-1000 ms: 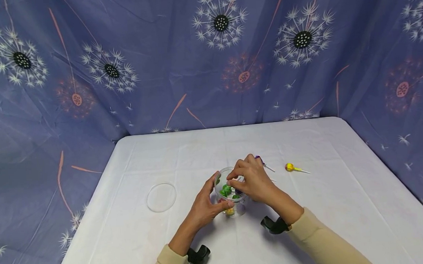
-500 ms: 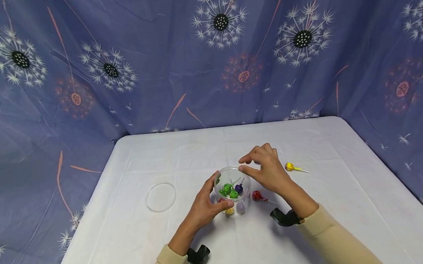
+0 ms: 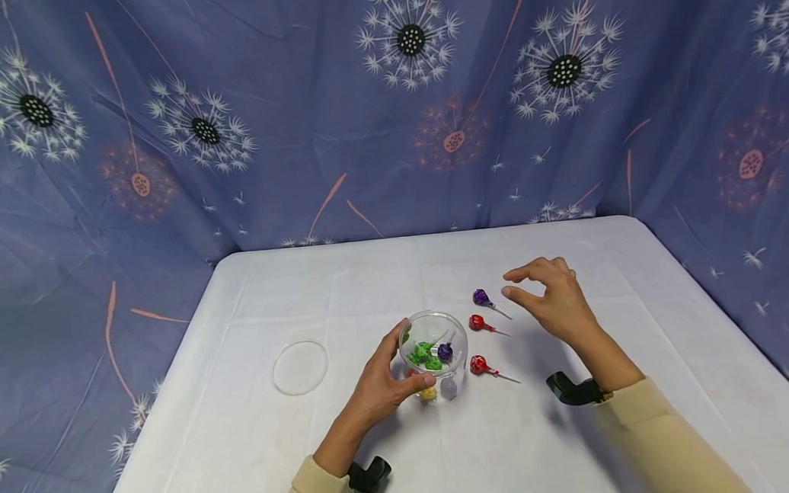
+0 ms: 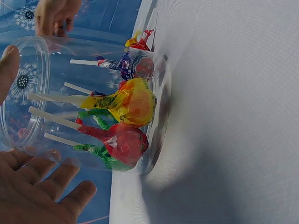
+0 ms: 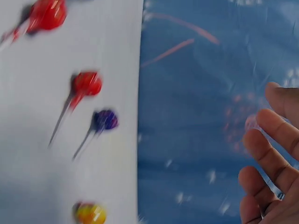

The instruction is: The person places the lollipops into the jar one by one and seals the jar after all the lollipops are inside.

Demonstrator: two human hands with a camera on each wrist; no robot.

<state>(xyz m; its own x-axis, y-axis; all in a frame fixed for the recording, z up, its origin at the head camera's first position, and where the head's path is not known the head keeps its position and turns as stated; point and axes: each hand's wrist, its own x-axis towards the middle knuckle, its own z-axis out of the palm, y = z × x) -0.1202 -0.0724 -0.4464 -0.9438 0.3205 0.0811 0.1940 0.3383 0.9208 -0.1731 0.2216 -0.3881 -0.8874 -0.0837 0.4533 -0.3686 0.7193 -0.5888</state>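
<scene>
My left hand grips a clear plastic jar near its rim, thumb on the near side and fingers round the left. Inside stand wrapped lollipops with sticks up: a yellow one, a red one, and green and purple ones. My right hand is in the air to the right of the jar, thumb and forefinger apart, holding nothing. A purple lollipop and two red ones, the upper red lollipop and the lower red lollipop, lie between hand and jar.
A yellow lollipop lies on the table too, hidden behind the right hand in the head view. Left of the jar rests a clear round lid. A patterned blue curtain hangs behind the white-covered table.
My right hand has come out of the jar's mouth and moved right, uncovering the purple and red lollipops and covering the yellow one. The left hand and jar have stayed put.
</scene>
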